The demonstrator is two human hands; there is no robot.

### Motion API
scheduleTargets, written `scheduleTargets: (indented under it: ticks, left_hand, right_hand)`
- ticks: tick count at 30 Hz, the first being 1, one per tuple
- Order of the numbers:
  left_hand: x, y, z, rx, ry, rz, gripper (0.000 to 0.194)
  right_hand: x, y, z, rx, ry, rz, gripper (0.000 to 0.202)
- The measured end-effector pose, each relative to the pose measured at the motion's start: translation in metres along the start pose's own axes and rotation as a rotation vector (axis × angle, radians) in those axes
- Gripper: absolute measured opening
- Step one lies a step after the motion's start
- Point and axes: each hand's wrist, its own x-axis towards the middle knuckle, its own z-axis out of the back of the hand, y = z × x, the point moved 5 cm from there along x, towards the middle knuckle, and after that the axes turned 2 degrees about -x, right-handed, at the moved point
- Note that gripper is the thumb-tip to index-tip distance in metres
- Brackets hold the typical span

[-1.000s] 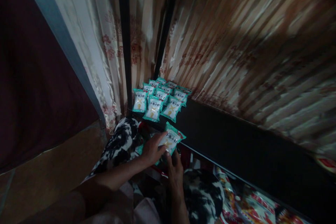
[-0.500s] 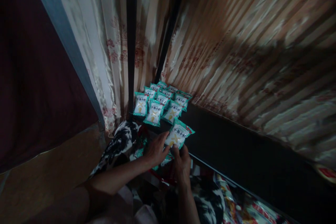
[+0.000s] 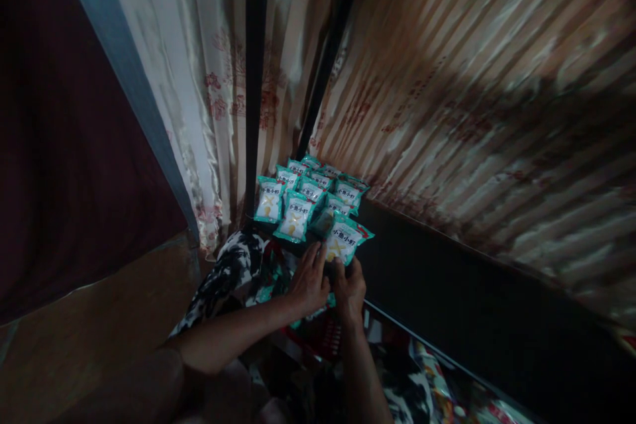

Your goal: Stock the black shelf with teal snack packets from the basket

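A teal and white snack bag (image 3: 344, 238) with dark lettering leans up in front of the other bags. Its lower edge is between my hands. My left hand (image 3: 309, 283) has its fingertips at the bag's lower left corner. From below, the thumb and fingers of my right hand (image 3: 350, 291) close on the bottom edge. Behind it, several matching snack bags (image 3: 294, 217) stand in rows on a black shelf (image 3: 427, 265), partly overlapping one another.
Pleated, printed curtains (image 3: 447, 93) hang behind the shelf, with dark posts (image 3: 256, 93) at its corner. Under my forearms is a red basket (image 3: 330, 338) with more teal bags. Colourful packages (image 3: 437, 377) lie below the shelf's front edge. Black and white patterned cloth (image 3: 223, 278) covers my legs.
Both hands have pushed the snack bag forward, up to the front of the rows. It now partly covers the bag behind it. The view has shifted slightly.
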Motion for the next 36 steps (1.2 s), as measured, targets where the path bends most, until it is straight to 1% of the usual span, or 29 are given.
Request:
scheduleTargets:
  ticks: [8, 18, 25, 30, 36]
  left_hand:
    - [0.014, 0.013, -0.005, -0.015, -0.012, 0.031, 0.070]
    - [0.019, 0.022, -0.002, 0.006, -0.020, 0.044, 0.067]
    - [0.019, 0.025, -0.003, 0.072, -0.014, 0.032, 0.062]
    - [0.018, 0.027, -0.004, 0.103, -0.012, -0.024, 0.063]
    - [0.015, 0.033, -0.006, 0.161, -0.037, -0.111, 0.065]
  right_hand:
    - [0.014, 0.002, -0.010, -0.088, -0.014, 0.017, 0.065]
    - [0.022, -0.003, -0.021, -0.079, 0.022, 0.047, 0.062]
    - [0.023, 0.002, -0.023, -0.128, 0.001, 0.155, 0.064]
    - [0.021, 0.001, -0.022, -0.153, -0.042, 0.183, 0.067]
    - [0.021, 0.001, -0.019, -0.109, -0.028, 0.109, 0.079]
